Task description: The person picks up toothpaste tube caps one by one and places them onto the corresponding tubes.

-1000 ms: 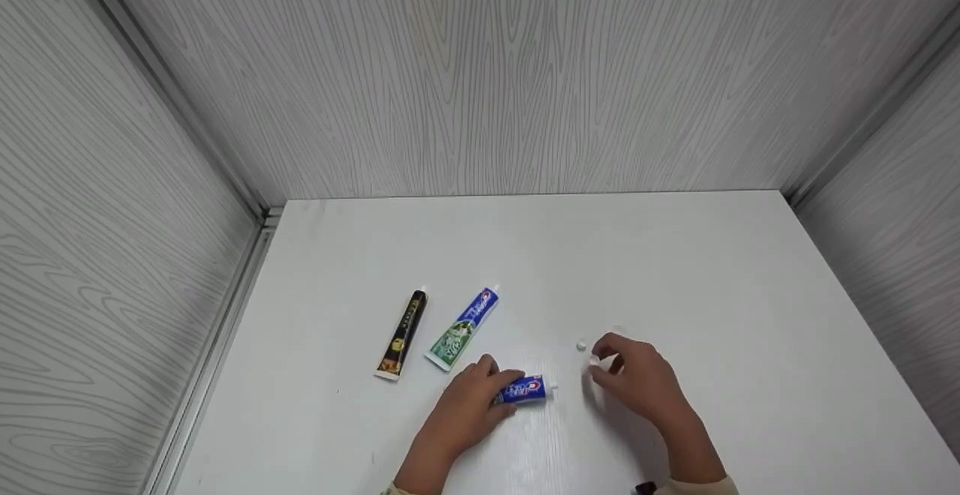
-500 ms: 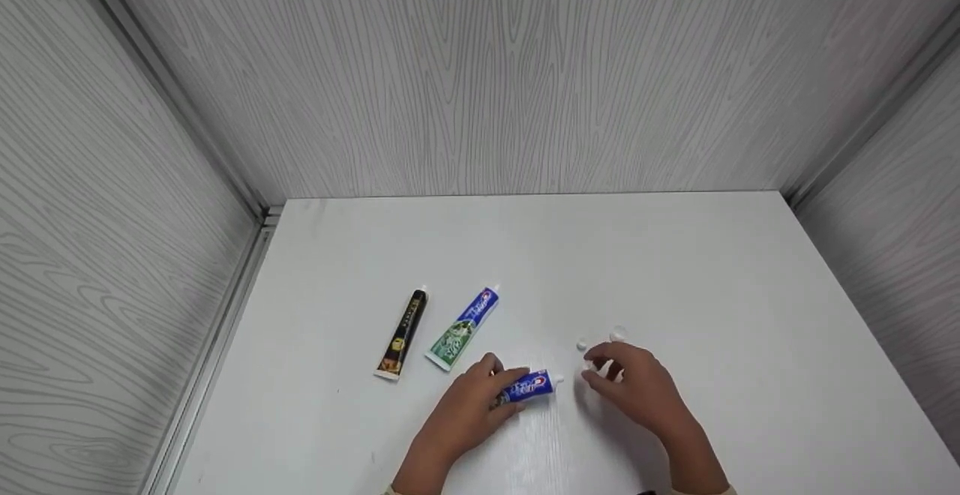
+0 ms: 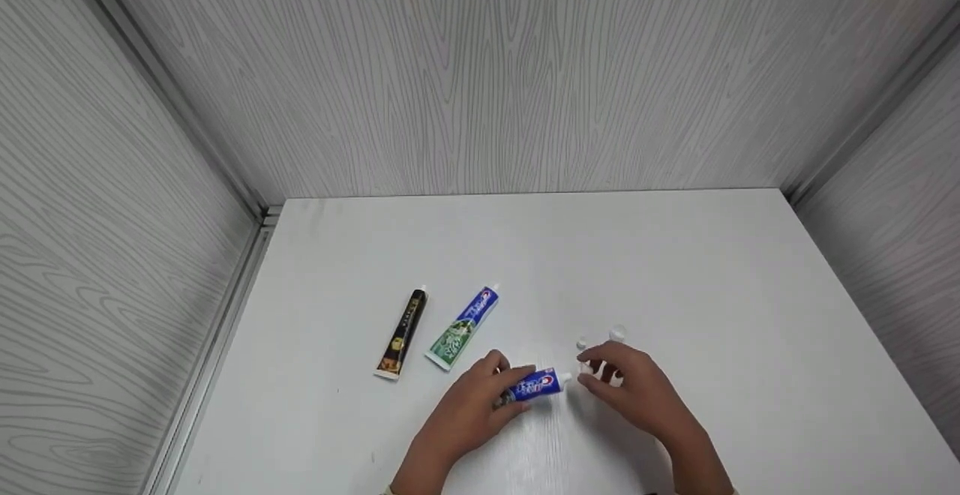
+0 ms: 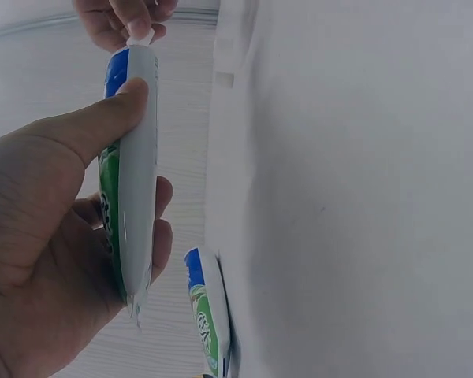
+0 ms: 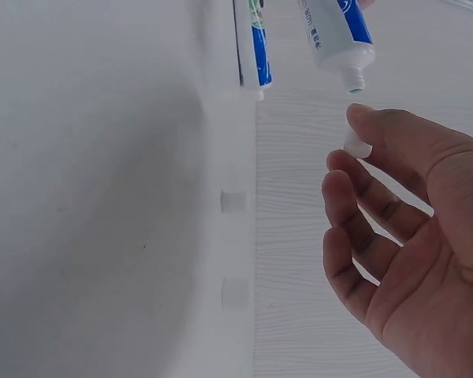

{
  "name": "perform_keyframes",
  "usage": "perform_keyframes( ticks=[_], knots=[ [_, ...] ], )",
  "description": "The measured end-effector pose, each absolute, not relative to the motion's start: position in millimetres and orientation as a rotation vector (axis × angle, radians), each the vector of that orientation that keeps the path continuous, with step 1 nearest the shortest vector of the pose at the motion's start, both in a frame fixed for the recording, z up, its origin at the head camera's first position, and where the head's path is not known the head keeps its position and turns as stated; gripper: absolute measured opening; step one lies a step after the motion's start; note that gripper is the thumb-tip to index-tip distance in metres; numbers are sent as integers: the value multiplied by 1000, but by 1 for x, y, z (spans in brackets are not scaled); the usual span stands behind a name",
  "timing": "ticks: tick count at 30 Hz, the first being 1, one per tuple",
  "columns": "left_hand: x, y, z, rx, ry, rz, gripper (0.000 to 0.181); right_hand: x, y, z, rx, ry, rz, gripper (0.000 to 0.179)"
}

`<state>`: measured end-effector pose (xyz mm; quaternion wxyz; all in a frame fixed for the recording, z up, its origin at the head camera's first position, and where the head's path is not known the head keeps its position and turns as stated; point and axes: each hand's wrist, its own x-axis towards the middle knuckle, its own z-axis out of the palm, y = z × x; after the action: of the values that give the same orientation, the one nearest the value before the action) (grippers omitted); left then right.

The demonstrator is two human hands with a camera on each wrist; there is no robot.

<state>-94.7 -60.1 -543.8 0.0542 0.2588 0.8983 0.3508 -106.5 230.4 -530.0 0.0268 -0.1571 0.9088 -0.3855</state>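
My left hand (image 3: 472,405) grips a blue-and-green toothpaste tube (image 3: 538,385) round its body, the nozzle pointing right. In the left wrist view the thumb lies along the tube (image 4: 138,189), with fingers behind it. My right hand (image 3: 637,386) pinches a small white cap (image 5: 356,145) between thumb and index finger. The right wrist view shows the bare threaded nozzle (image 5: 353,79) just short of that cap, a small gap between them. Two more white caps lie beyond the right hand: a small cap (image 3: 581,343) and a larger cap (image 3: 617,332).
On the white table (image 3: 712,270), left of the hands, lie a second blue-and-green toothpaste tube (image 3: 463,328) and a black toothpaste tube (image 3: 401,334), nozzles pointing away. Wood-grained panels (image 3: 480,75) wall in the back and both sides.
My left hand has tilted the tube and brought its nozzle to the right. My right hand has moved left and slightly nearer with the cap, uncovering the larger cap on the table.
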Motion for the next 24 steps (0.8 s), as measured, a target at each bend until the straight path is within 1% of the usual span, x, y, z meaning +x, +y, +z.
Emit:
perform_keyframes(
  ticks=[8, 16, 24],
  knots=[
    [-93, -61, -537, 794, 2745, 1075, 50, -105, 231, -525, -486, 2749, -1248, 18],
    [-92, -61, -538, 827, 2762, 1063, 49, -103, 231, -525, -603, 2699, -1311, 20],
    [-92, -60, -538, 846, 2768, 1059, 50, -103, 230, -522, -598, 2687, -1326, 22]
  ],
)
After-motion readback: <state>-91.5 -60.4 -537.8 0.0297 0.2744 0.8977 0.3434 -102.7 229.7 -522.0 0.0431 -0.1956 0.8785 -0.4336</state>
